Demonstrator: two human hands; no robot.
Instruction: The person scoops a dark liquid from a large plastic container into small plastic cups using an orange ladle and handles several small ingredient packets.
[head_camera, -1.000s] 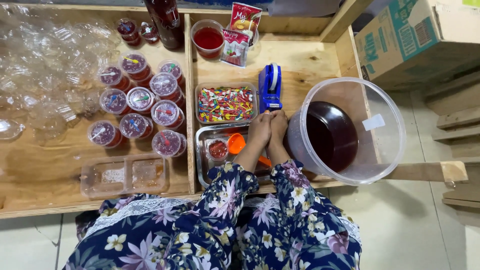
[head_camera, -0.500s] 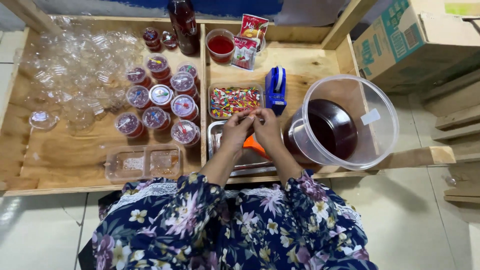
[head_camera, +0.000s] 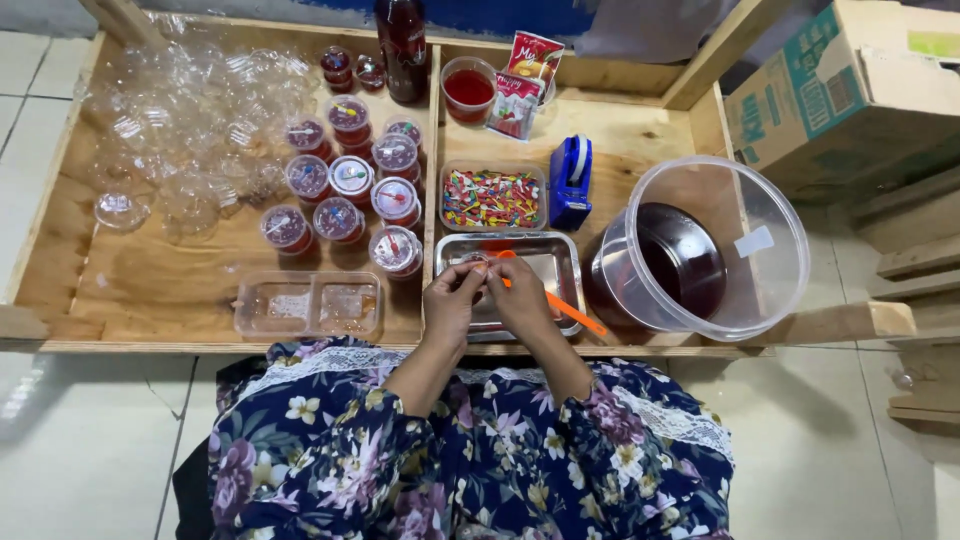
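Pale floor tiles fill the lower corners of the frame, and between them sits a person in a dark floral dress (head_camera: 470, 460) before a low wooden table (head_camera: 160, 290) split by a plank into two bays. Just above the lap, at lower centre, the left hand (head_camera: 450, 305) and the right hand (head_camera: 520, 298) meet over the near edge of a shallow metal tray (head_camera: 555, 270); the fingers of both are pinched together on a small clear cup (head_camera: 478, 268), though what is in it is too small to tell. An orange utensil (head_camera: 565, 310) slants out from under the right hand. Left of the hands lies a clear two-part plastic box (head_camera: 308, 305). Right of the tray stands a big clear tub (head_camera: 700, 250) holding dark red liquid. Beyond the tray sits a container of coloured sprinkles (head_camera: 490, 197), with a blue tape dispenser (head_camera: 572, 182) just beside it. Sealed cups of red jelly (head_camera: 340, 190) cluster in the left bay, empty clear cups (head_camera: 190, 120) heaped toward the upper left. A dark bottle (head_camera: 402, 40) stands at the top, a cardboard carton (head_camera: 850, 90) at upper right.
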